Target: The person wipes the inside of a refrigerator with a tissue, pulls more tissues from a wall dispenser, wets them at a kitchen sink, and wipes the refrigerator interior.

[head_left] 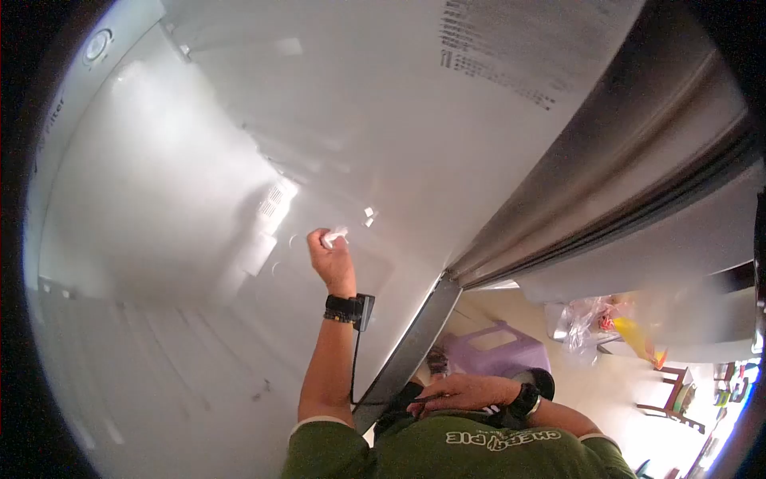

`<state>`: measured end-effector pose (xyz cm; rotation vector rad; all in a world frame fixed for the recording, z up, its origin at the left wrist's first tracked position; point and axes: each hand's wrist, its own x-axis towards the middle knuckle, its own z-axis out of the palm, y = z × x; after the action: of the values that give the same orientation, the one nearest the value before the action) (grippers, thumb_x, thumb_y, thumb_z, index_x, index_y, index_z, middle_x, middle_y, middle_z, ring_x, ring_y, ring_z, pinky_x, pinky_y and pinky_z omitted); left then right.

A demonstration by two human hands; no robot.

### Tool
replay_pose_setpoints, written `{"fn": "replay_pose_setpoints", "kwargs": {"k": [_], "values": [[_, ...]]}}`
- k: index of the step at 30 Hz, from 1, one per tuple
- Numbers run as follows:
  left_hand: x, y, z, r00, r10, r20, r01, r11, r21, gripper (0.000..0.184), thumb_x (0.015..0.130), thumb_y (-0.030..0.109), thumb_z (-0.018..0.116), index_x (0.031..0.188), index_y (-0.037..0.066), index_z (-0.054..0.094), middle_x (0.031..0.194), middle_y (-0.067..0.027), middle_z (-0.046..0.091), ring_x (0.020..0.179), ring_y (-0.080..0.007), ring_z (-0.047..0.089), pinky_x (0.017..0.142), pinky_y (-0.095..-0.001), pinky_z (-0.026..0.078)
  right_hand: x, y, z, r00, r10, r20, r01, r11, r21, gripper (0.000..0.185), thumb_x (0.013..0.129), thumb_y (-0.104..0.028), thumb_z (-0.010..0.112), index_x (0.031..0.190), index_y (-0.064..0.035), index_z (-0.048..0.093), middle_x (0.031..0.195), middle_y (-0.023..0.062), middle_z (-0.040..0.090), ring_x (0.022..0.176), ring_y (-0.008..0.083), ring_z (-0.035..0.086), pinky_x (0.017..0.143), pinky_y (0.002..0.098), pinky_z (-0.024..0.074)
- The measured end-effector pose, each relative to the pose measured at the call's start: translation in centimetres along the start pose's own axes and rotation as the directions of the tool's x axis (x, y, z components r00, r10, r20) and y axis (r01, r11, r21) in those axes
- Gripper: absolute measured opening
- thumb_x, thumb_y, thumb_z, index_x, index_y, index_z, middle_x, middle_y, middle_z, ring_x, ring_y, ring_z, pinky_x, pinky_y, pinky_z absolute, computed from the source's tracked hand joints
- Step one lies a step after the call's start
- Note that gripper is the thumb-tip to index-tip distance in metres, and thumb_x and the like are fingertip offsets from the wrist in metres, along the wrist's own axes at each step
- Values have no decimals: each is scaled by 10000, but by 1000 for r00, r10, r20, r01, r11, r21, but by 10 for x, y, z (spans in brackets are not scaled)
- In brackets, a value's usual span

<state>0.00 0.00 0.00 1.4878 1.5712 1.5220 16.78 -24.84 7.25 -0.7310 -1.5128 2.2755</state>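
Note:
My left hand (332, 259) is raised inside a white refrigerator compartment, near its wall (399, 152). Its fingers are closed around a crumpled white cloth or tissue (335, 237); which of the two I cannot tell. Two small white pegs (369, 216) stick out of the wall just beyond that hand. A black strap with a small device (351, 310) is on the left wrist, and a thin black cord runs down from it. Held low before my belly, my right hand (463, 393) has bent fingers close to the cord and something dark. What they hold is not clear.
A white vented block (276, 199) sits on the compartment's back wall. The grey door with its folded gasket (606, 184) stands open at right. Beyond the frame edge (411, 347) are a purple stool (499, 350), plastic bags (586, 323) and a wooden chair (674, 399).

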Motion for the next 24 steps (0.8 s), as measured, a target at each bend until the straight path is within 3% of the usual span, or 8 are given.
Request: {"fn": "replay_pose_setpoints", "kwargs": {"k": [5, 7, 9, 11, 14, 17, 20, 24], "values": [[21, 106, 11, 757, 608, -240, -617, 786, 42, 298, 701, -118, 615, 921, 79, 576, 912, -63, 447, 845, -202, 494, 710, -322, 450, -3, 14, 9, 994, -109, -10, 106, 985, -138, 320, 918, -152, 495, 1216, -37, 507, 1086, 108, 599, 962, 169, 590, 847, 294, 455], [37, 126, 27, 692, 653, -308, -675, 736, 45, 317, 670, -144, 617, 883, 87, 587, 914, -72, 444, 840, -210, 493, 683, -328, 446, 0, 0, 10, 997, -83, -6, 81, 990, -115, 326, 917, -172, 501, 1212, -34, 510, 1080, 103, 600, 947, 170, 591, 839, 295, 456], [41, 136, 44, 655, 687, -316, -671, 720, 176, 326, 669, -141, 604, 896, 90, 580, 964, -78, 431, 872, -225, 501, 715, -341, 457, -1, -11, 8, 999, -44, 5, 44, 995, -94, 326, 913, -172, 505, 1205, -28, 512, 1086, 93, 603, 958, 160, 575, 850, 290, 445], [30, 130, 54, 761, 563, -324, -583, 812, 42, 331, 760, -63, 564, 1062, 71, 564, 1082, -128, 428, 995, -276, 485, 811, -361, 451, -3, -15, 10, 999, -7, 33, 9, 998, -60, 320, 905, -151, 510, 1196, -18, 513, 1103, 77, 610, 997, 139, 543, 880, 282, 423], [-3, 132, 61, 725, 637, -261, -645, 761, 65, 385, 854, 33, 488, 1238, 30, 471, 1220, -189, 377, 1150, -329, 402, 909, -394, 412, -7, -20, 13, 1000, -7, 19, 9, 996, -83, 316, 912, -150, 499, 1196, -13, 510, 1104, 70, 609, 995, 125, 534, 880, 280, 419], [-50, 114, 70, 822, 557, -116, -564, 825, -31, 403, 911, 97, 402, 1303, 4, 404, 1299, -212, 314, 1241, -346, 314, 975, -420, 366, -7, -20, 14, 1000, 7, 28, -5, 998, -68, 313, 919, -157, 487, 1190, -2, 508, 1117, 84, 605, 994, 140, 540, 879, 286, 420], [-88, 85, 67, 835, 548, 40, -548, 836, -9, 393, 880, 18, 438, 1272, 36, 454, 1321, -180, 314, 1240, -329, 326, 988, -404, 367, -1, -8, 15, 997, -73, 14, 74, 994, -86, 324, 924, -172, 478, 1199, -1, 501, 1132, 110, 597, 1001, 164, 545, 886, 298, 419], [-123, 45, 60, 862, 476, 173, -473, 879, -62, 414, 810, -56, 507, 1205, 66, 524, 1267, -132, 423, 1142, -303, 444, 951, -396, 409, 9, -12, 15, 997, 40, 62, -27, 978, -206, 334, 925, -181, 475, 1206, -4, 500, 1142, 132, 589, 1028, 196, 548, 901, 312, 415]]}}
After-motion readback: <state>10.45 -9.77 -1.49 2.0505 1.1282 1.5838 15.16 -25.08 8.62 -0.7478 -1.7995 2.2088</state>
